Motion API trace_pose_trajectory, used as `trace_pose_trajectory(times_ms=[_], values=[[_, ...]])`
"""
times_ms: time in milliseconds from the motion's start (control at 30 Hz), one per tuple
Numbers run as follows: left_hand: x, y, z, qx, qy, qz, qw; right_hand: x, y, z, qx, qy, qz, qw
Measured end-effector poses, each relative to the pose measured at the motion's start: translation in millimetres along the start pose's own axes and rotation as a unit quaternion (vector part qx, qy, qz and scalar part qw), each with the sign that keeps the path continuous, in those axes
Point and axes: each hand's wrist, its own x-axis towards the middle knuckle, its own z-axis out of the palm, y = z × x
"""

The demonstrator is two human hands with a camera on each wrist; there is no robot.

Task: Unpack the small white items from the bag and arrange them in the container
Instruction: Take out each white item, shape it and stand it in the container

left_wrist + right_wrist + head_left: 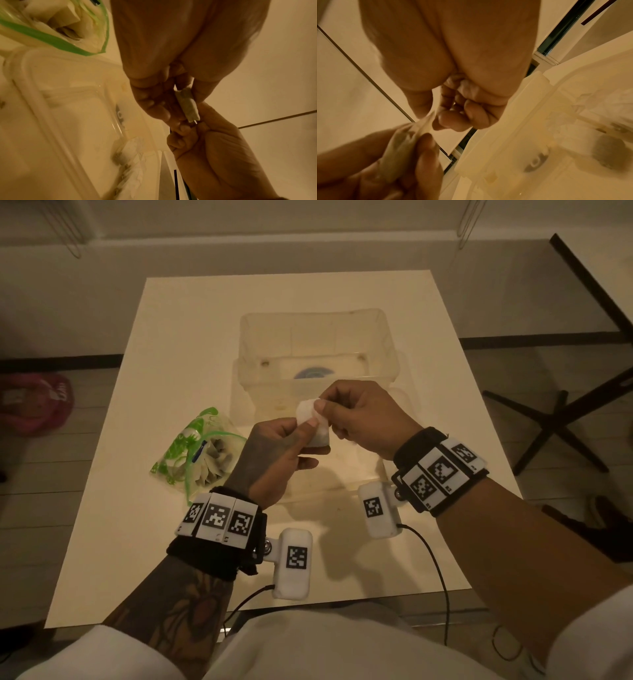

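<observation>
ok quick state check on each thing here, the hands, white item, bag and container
left hand: pinching the white item
right hand: pinching the same item's upper edge
white item: held in the air between both hands
bag: lying on the table, mouth open, items inside
container: upright, lid off

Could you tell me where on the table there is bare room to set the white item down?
Bare table lies along the far edge behind the clear container, down the left side beyond the green-printed bag, and along the near edge. The middle is crowded: both hands, left hand and right hand, hold the white item over the container.
</observation>
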Motion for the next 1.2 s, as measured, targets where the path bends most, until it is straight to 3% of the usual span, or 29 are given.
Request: trace_pose_trajectory(times_ms=[300,633,833,1000,1200], values=[[2.8,-2.8,-1.4,0.054,-0.029,0.001,0.998,0.8,-1.3,-3.4,-0.015,-0.009,0.003,1.000],[3.4,-7.8,-0.3,0.034,-0.071,-0.042,0.996,0.8,-4.2,-6.5,-0.027,-0.047,-0.005,0.999],[2.9,-7.4,0.1,-0.021,-0.048,-0.050,0.997,-0.2,-7.7,-6.0,-0.036,-0.034,-0.012,0.999],[4.3,-9.5,-5.6,0.021,-0.029,-0.026,0.999,0.2,-10.6,-9.2,-0.017,-0.023,-0.005,1.000],[4.0,-5.9,-4.1,-0.106,-0.044,-0.064,0.991,0.1,-17.4,-9.6,0.017,-0.052,0.022,0.998]])
